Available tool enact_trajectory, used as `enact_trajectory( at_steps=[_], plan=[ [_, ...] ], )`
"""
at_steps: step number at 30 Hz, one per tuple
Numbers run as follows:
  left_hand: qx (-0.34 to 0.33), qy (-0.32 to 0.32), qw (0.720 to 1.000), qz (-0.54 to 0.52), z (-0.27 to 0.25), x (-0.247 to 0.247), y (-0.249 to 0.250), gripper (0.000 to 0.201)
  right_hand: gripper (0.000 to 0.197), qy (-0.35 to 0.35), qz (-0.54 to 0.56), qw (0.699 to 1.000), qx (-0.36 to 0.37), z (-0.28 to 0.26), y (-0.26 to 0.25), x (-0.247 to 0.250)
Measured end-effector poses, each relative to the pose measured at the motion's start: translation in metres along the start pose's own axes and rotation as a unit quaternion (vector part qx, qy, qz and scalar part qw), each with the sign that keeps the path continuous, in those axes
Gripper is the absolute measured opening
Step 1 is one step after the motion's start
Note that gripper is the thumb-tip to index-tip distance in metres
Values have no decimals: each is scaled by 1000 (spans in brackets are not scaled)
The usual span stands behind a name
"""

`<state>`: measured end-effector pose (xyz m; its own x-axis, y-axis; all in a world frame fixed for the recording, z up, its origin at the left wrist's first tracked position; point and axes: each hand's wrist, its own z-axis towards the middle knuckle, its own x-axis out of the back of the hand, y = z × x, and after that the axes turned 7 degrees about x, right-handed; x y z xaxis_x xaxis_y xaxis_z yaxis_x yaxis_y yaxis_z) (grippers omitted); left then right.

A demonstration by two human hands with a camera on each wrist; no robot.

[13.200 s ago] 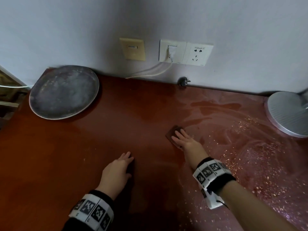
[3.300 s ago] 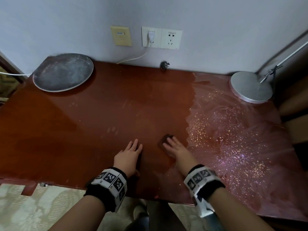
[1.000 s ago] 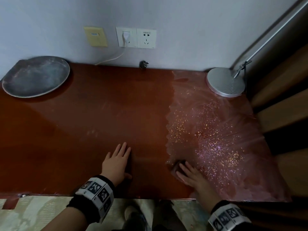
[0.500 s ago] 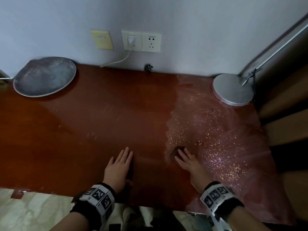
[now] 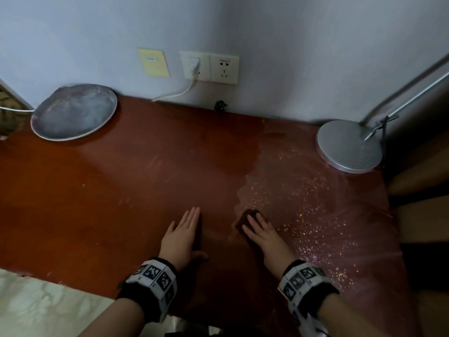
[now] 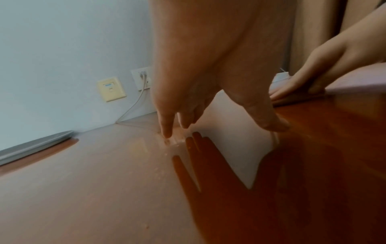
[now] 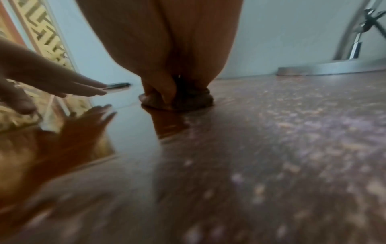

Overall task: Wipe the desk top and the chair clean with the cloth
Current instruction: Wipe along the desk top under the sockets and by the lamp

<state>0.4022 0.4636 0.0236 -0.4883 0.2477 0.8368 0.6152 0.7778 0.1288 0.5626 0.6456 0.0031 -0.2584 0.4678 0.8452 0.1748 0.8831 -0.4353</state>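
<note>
The right hand (image 5: 263, 235) presses flat, fingers extended, on the small brown cloth (image 5: 246, 218) at the edge of the desk top's (image 5: 121, 190) dusty half, which looks soft, light and probably damp, best held down under the palm.

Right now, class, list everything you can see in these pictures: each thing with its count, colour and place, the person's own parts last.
desk top: one, red-brown, wet and speckled on its right part
cloth: one, dark brown, under the right hand's fingers
round tray: one, grey, back left corner
lamp base: one, silver, back right corner
wall sockets: two, white, one with a plug and white cable
yellow wall plate: one, left of the sockets
left hand: flat on the desk
right hand: pressing the cloth
</note>
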Motion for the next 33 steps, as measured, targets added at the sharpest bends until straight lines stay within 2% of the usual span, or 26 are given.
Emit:
enact_trajectory(
  at_steps=[4,6,8,11,13,14,17,19,21,25,28,29,31,33],
  plan=[
    [13,-13,1000,6,2,-2,4,118,82,-44,6,988,148,-11,-31,-20],
    [15,-14,1000,10,4,0,5,115,80,-71,-4,982,175,-8,-22,-15],
    [18,-11,1000,5,7,5,5,116,83,-61,-11,988,143,4,-1,2],
    [21,-1,1000,3,17,17,1,116,84,-19,-14,1000,3,25,26,33],
    [21,10,1000,4,27,26,-1,118,83,2,5,999,-44,31,23,35],
    [19,12,1000,4,32,31,-1,118,84,3,5,999,-33,31,16,29],
    [-1,15,1000,11,50,44,6,117,84,-35,9,993,110,20,-4,-1],
    [-31,13,999,27,61,52,13,116,83,-66,6,985,158,18,-5,-1],
    [-58,3,997,42,72,58,22,116,82,-74,-11,988,133,26,10,16],
    [-80,-12,996,41,88,63,36,116,84,4,-4,999,-33,50,48,56],
    [-88,-11,995,41,96,64,39,117,82,14,-18,997,-76,60,46,58],
    [-92,-11,995,42,98,65,39,117,80,3,-23,998,-58,61,41,54],
    [-101,-11,994,49,104,68,40,116,70,10,-51,997,60,60,32,41],
    [-113,-12,992,63,110,74,41,114,63,-15,-79,986,143,59,33,33]
  ],
)
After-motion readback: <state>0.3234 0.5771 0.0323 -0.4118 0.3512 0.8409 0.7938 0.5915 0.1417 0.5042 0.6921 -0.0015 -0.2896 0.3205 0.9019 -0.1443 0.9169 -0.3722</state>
